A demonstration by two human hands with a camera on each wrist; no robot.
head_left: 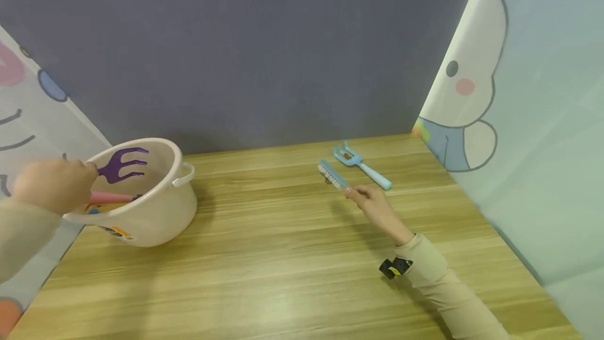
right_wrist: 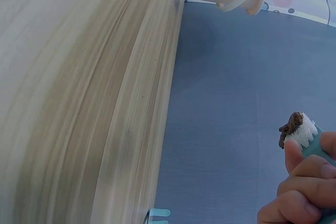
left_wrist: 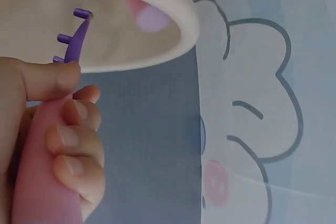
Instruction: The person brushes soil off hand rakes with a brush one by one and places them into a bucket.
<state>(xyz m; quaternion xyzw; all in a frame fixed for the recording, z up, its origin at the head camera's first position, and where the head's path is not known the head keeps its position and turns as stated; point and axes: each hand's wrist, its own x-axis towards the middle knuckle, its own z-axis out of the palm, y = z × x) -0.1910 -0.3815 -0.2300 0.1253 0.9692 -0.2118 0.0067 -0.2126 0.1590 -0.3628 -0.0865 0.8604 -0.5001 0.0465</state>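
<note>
My left hand (head_left: pixel 56 185) grips the pink handle (left_wrist: pixel 47 161) of a small hand rake with purple tines (head_left: pixel 123 164), held over the mouth of a cream bucket (head_left: pixel 151 219). Inside the bucket lies another tool with a pink handle (head_left: pixel 110 198). On the right, my right hand (head_left: pixel 377 208) holds a blue scrub brush (head_left: pixel 333 173) by its end above the table, its white bristles (right_wrist: pixel 303 131) facing down. A brown clump (right_wrist: pixel 291 128) shows against the bristles. Just beyond that hand, a light blue hand rake (head_left: pixel 368 169) lies on the table.
The wooden table (head_left: pixel 255 272) meets a dark grey panel (head_left: pixel 264 56) at the back. Printed cartoon sheets (head_left: pixel 533 119) stand along both sides. A white side handle (head_left: pixel 184 174) sticks out from the bucket. A brown bit (head_left: pixel 347 156) shows at the blue rake's tines.
</note>
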